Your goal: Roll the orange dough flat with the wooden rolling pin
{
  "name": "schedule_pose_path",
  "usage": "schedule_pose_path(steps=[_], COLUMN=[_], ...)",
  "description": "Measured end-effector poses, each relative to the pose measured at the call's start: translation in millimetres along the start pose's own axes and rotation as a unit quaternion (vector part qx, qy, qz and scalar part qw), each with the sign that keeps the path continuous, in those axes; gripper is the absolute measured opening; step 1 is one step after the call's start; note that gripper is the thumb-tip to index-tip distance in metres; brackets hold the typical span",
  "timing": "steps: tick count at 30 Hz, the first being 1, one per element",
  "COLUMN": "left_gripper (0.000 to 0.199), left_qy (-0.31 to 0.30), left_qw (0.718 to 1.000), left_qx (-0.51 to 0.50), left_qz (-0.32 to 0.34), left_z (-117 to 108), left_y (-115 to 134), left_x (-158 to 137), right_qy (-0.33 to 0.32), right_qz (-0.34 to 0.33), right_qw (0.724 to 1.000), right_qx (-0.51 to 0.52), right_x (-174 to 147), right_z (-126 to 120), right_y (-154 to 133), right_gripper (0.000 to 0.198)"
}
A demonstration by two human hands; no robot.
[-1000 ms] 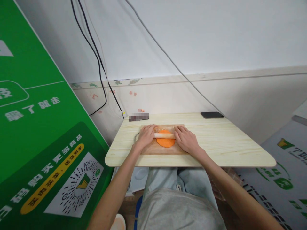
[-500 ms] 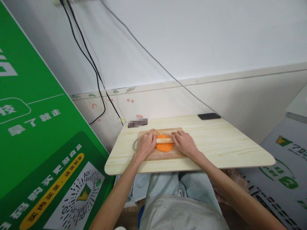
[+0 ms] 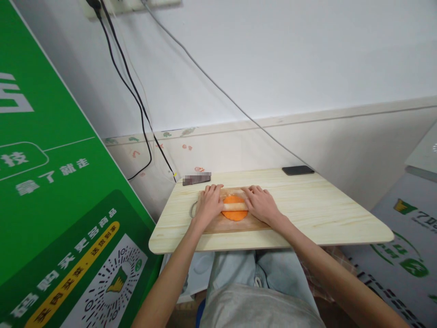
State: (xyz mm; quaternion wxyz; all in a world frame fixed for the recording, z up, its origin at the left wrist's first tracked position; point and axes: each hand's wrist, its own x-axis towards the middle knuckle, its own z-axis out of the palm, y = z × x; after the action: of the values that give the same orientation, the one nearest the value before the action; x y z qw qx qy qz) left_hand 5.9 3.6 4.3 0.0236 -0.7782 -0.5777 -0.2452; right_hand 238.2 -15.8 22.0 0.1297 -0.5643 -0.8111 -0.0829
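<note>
A pale wooden rolling pin (image 3: pixel 235 207) lies crosswise on a flat, round sheet of orange dough (image 3: pixel 235 216). Under the dough is a wooden board (image 3: pixel 239 227) with a metal ring handle at its left side. My left hand (image 3: pixel 210 202) covers the pin's left end, and my right hand (image 3: pixel 261 202) covers its right end. Both hands are closed over the pin with fingers pointing away from me. The pin's ends are hidden beneath them. Dough shows in front of and behind the pin.
The board rests on a light wood table (image 3: pixel 327 209) against the wall. A dark phone (image 3: pixel 298 170) lies at the back right edge, and a partly blurred dark flat object (image 3: pixel 197 178) at the back left. Cables (image 3: pixel 139 105) hang down the wall. A green sign panel (image 3: pixel 85 205) stands at left.
The rolling pin has shifted slightly toward me over the dough, and my fingers reach further forward past it. The camera view has tilted up a little.
</note>
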Motion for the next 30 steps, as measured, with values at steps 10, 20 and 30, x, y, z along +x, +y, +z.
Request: schedule_pose_path(steps=[10, 20, 30], left_gripper=[0.043, 0.032, 0.03], left_qy=[-0.032, -0.024, -0.027], left_qw=[0.998, 0.997, 0.996], left_qx=[-0.01, -0.026, -0.027], left_qz=[-0.044, -0.061, -0.08], left_z=[10.4, 24.4, 16.6], left_y=[-5.8, -19.9, -13.1], left_x=[32.6, 69.9, 60.3], right_qy=[-0.025, -0.037, -0.022], right_qz=[0.049, 0.089, 0.1], right_qw=[0.998, 0.994, 0.993], right_qx=[0.021, 0.052, 0.053], right_x=[39.1, 72.9, 64.1], right_z=[8.4, 14.8, 17.2], right_y=[10.9, 18.9, 18.0], right_gripper=[0.054, 0.049, 0.05])
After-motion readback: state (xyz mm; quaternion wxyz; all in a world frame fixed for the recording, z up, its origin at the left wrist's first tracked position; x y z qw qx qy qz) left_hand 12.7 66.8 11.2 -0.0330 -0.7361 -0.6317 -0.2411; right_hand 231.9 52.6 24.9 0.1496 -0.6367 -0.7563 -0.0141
